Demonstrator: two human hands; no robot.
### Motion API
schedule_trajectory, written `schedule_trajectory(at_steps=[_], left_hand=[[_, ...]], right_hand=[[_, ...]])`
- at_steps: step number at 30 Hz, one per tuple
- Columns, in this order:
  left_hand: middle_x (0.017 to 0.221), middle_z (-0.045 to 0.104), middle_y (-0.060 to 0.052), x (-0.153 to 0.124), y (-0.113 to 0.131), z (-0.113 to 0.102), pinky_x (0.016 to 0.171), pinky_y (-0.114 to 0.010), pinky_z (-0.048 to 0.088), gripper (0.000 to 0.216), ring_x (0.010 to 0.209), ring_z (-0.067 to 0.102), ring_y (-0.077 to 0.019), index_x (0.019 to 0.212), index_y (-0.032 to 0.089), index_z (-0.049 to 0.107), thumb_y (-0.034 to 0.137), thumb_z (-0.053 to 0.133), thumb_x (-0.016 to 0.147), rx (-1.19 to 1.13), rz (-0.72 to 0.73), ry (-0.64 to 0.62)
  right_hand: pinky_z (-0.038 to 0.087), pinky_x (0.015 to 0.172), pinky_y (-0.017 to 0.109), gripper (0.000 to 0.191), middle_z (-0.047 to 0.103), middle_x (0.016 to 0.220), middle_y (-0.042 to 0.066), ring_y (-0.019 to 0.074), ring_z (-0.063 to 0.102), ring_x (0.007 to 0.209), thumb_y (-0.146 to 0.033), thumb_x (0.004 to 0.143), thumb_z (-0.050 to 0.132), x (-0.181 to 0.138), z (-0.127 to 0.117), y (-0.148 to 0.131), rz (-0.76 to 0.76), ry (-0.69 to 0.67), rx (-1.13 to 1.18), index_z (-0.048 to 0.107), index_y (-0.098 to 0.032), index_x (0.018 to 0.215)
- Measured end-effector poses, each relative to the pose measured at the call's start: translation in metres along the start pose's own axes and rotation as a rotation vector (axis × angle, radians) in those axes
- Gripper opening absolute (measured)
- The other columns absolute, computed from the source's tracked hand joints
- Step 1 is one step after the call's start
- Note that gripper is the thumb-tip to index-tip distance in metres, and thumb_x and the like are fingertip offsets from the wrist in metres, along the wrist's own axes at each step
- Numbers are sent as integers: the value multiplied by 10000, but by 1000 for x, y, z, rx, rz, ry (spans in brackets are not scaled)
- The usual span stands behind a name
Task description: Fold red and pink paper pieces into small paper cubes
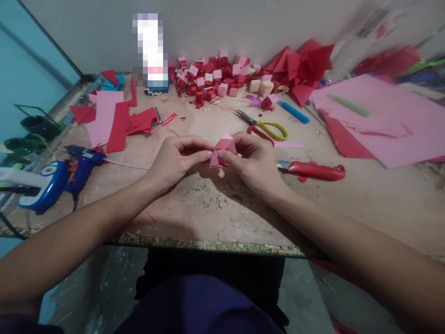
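Two bare hands meet above a wooden worktable, pinching a small piece of folded pink paper between them, just above the tabletop near the middle of the table. The left hand grips its near left side between thumb and fingertips; the right hand grasps its right side, thumb across the front, the fingers behind mostly hidden from where I stand. The piece rises to a peak at the top, with a narrower flap flaring below the thumbs.

Just behind the right hand lie scissors with one yellow and one red handle, blades aimed away to the left. A red-handled knife rests to the right, part of its blade hidden by the hand. Green specks dot the wood in front of the hands.

Along the wall sits a heap of pink and red paper cubes, flanked on the right by folded red paper. Large pink sheets spread over red ones at far right, a pale green stick on top. At left, a blue glue gun stands beside a blue-and-white device I cannot identify, near pink and red paper cutouts.
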State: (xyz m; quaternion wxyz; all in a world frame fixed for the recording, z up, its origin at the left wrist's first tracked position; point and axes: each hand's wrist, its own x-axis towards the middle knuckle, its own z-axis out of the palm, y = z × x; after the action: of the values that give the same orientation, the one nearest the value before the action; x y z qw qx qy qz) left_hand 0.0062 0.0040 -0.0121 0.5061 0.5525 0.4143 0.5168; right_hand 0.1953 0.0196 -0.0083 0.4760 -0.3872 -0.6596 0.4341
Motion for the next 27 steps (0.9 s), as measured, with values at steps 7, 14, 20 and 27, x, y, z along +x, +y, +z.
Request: schedule_trajectory(at_steps=[7,14,20,27], left_hand=[[858,818,-38,-1,-1,-2,705,-262,597,88,759,735,-165,841,189,837,240,846,771,91,54,-1],[834,805,-45,-4,8,1,694,-272,595,110,733,729,-169,855,167,822,269,791,828,242,66,-59],[807,788,-35,-2,6,-1,684,-252,571,59,725,707,-152,825,165,807,180,751,814,248,85,-13],[755,754,-10,2,6,-3,636,-245,556,49,672,677,-140,755,176,767,218,782,774,241,78,151]], right_hand=[[449,662,302,121,623,686,-8,142,536,659,-206,807,716,1,-2,1,-38,-24,-99,653,-172,710],[483,674,305,153,642,717,5,161,582,710,-219,853,691,-5,1,0,-69,-55,-178,643,-177,713],[537,701,319,80,713,845,16,178,656,774,-246,831,761,-6,2,-2,-15,-53,-124,712,-190,860],[571,732,338,129,750,869,29,190,712,806,-264,797,798,-1,-1,-6,26,-16,39,694,-189,804]])
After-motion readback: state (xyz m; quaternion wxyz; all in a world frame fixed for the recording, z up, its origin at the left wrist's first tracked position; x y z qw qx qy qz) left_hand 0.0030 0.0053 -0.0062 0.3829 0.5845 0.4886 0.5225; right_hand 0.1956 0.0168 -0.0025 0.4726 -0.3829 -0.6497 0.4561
